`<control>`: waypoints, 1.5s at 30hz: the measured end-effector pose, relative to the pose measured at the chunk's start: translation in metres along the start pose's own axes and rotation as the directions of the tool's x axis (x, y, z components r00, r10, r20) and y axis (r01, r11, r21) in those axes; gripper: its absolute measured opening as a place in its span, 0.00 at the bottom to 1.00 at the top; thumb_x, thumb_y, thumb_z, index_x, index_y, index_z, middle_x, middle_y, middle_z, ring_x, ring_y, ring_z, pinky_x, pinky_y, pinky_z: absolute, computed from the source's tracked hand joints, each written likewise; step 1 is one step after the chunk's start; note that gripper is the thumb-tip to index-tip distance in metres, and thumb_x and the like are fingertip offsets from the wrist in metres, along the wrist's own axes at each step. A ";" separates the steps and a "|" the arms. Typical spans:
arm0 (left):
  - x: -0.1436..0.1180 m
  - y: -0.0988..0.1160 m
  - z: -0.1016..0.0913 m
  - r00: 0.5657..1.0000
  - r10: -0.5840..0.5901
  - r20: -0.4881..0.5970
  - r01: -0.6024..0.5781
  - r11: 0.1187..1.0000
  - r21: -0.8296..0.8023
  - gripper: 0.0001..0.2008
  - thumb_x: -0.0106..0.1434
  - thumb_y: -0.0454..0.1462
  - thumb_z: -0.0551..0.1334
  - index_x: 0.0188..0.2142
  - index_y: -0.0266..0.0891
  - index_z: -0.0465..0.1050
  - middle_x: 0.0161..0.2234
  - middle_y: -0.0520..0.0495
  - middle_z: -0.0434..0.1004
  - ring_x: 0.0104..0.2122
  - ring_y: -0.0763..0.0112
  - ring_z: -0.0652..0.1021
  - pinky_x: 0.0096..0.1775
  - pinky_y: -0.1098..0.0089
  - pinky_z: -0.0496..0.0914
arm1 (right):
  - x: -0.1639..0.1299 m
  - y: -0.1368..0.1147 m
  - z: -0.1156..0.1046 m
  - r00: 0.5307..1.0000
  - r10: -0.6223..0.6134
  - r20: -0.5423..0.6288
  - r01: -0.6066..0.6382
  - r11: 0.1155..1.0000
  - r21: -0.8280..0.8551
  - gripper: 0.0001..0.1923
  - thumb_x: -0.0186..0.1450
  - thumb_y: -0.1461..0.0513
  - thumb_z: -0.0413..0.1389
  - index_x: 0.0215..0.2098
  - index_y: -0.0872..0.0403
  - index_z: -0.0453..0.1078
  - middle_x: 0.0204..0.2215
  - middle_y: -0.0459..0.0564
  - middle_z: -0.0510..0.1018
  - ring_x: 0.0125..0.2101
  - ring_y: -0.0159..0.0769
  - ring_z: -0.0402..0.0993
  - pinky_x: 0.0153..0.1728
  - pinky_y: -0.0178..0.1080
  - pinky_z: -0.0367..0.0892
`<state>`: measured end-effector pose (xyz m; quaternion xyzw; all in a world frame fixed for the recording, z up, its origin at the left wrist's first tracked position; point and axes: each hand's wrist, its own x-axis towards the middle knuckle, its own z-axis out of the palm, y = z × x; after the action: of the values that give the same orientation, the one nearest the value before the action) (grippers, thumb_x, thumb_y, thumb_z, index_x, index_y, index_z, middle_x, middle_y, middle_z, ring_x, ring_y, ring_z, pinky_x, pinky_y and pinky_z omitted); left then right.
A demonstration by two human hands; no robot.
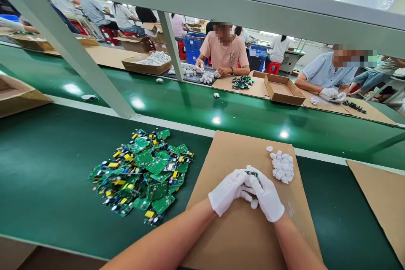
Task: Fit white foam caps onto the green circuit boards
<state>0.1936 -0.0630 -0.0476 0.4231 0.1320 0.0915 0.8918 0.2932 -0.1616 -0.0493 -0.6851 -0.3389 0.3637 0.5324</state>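
Both of my hands wear white gloves and meet over a cardboard sheet (215, 232). Between their fingers sits a small green circuit board (252, 174), mostly covered by the gloves. My left hand (228, 190) is closed on the board's left side, and my right hand (267, 197) curls around it from the right. Just right of my right hand, a cluster of small white pieces (282, 166) lies on the cardboard, with one white piece (269, 149) apart at its upper left. To the left, a large heap of green circuit boards (152, 173) with yellow and black components rests on the green bench.
A grey metal frame (95, 50) crosses above the bench, with a slanted post at left. Beyond runs a green conveyor (190, 101) carrying a few white pieces. Across it, two people work beside an open cardboard box (284, 88). Another cardboard sheet (382, 194) lies at right.
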 end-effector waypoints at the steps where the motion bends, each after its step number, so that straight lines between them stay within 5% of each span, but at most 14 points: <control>1: 0.000 0.002 0.001 1.000 -0.014 -0.013 0.015 0.999 0.035 0.17 0.58 0.47 0.59 0.37 0.34 0.68 0.29 0.44 0.73 0.28 0.70 0.76 0.28 0.72 0.70 | 0.000 0.000 0.000 1.000 -0.004 -0.005 0.004 1.000 -0.021 0.29 0.61 0.47 0.49 0.55 0.52 0.64 0.36 0.52 0.79 0.25 0.37 0.75 0.20 0.35 0.72; 7: -0.002 0.008 0.006 0.995 -0.057 -0.077 0.065 0.993 0.098 0.17 0.55 0.45 0.63 0.36 0.34 0.68 0.29 0.44 0.73 0.29 0.69 0.76 0.29 0.72 0.70 | 0.000 0.000 -0.003 1.000 -0.010 0.026 0.010 1.000 -0.011 0.28 0.61 0.46 0.49 0.53 0.51 0.66 0.41 0.52 0.78 0.23 0.34 0.73 0.16 0.33 0.69; 12: 0.000 -0.001 -0.002 0.998 -0.038 -0.055 0.039 0.999 0.020 0.17 0.56 0.45 0.62 0.38 0.34 0.67 0.32 0.43 0.73 0.29 0.69 0.76 0.32 0.67 0.72 | -0.002 0.000 0.000 1.000 0.012 0.012 -0.011 0.998 -0.061 0.27 0.62 0.48 0.50 0.55 0.51 0.63 0.32 0.49 0.78 0.11 0.24 0.62 0.10 0.31 0.59; 18: 0.000 -0.001 -0.002 0.997 -0.063 -0.049 0.062 0.998 -0.012 0.15 0.57 0.44 0.62 0.37 0.34 0.67 0.31 0.44 0.72 0.29 0.70 0.76 0.33 0.68 0.71 | -0.002 -0.001 -0.002 0.998 -0.015 0.057 0.019 0.997 -0.072 0.28 0.62 0.50 0.50 0.57 0.51 0.60 0.31 0.49 0.78 0.11 0.26 0.62 0.12 0.33 0.62; 23: 0.000 0.003 0.002 0.996 -0.040 -0.082 0.037 0.999 -0.038 0.15 0.53 0.43 0.64 0.35 0.35 0.68 0.30 0.48 0.70 0.27 0.74 0.73 0.32 0.66 0.72 | -0.001 0.001 0.001 0.998 -0.053 -0.018 0.047 0.970 -0.238 0.27 0.58 0.55 0.56 0.55 0.52 0.63 0.27 0.47 0.77 0.12 0.27 0.62 0.15 0.33 0.62; 26: 0.000 0.004 0.001 0.998 -0.047 -0.049 0.044 0.998 -0.047 0.14 0.54 0.43 0.64 0.35 0.34 0.69 0.28 0.48 0.69 0.27 0.73 0.73 0.33 0.64 0.72 | -0.001 -0.001 0.000 1.000 0.003 0.015 -0.001 0.988 -0.154 0.26 0.59 0.54 0.54 0.55 0.51 0.63 0.29 0.47 0.78 0.12 0.25 0.62 0.12 0.32 0.60; 32: 0.000 0.006 -0.002 0.997 -0.074 0.007 0.074 0.995 -0.066 0.17 0.55 0.46 0.62 0.36 0.34 0.70 0.30 0.44 0.72 0.29 0.69 0.77 0.33 0.68 0.71 | -0.001 -0.005 -0.006 0.996 0.033 0.077 -0.045 0.986 0.161 0.30 0.58 0.46 0.53 0.55 0.50 0.64 0.44 0.53 0.76 0.29 0.38 0.74 0.21 0.35 0.70; 39: 0.002 0.006 0.002 0.983 -0.070 -0.167 0.088 0.991 0.099 0.16 0.51 0.46 0.65 0.31 0.34 0.69 0.27 0.45 0.74 0.26 0.69 0.77 0.28 0.71 0.70 | 0.001 -0.006 -0.004 0.993 0.072 0.092 -0.084 0.987 0.135 0.29 0.58 0.47 0.54 0.55 0.49 0.64 0.46 0.53 0.75 0.32 0.44 0.74 0.16 0.36 0.70; 45: 0.004 0.003 -0.004 0.993 -0.095 -0.071 0.088 0.991 -0.103 0.22 0.51 0.51 0.63 0.33 0.34 0.69 0.28 0.44 0.73 0.27 0.67 0.77 0.28 0.69 0.71 | 0.002 -0.005 -0.005 0.993 0.083 0.089 -0.093 0.988 0.125 0.30 0.58 0.48 0.54 0.56 0.49 0.63 0.46 0.53 0.75 0.34 0.43 0.74 0.16 0.36 0.71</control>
<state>0.1957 -0.0570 -0.0489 0.3675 0.1802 0.0729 0.9095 0.2985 -0.1611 -0.0441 -0.6480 -0.3060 0.4361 0.5443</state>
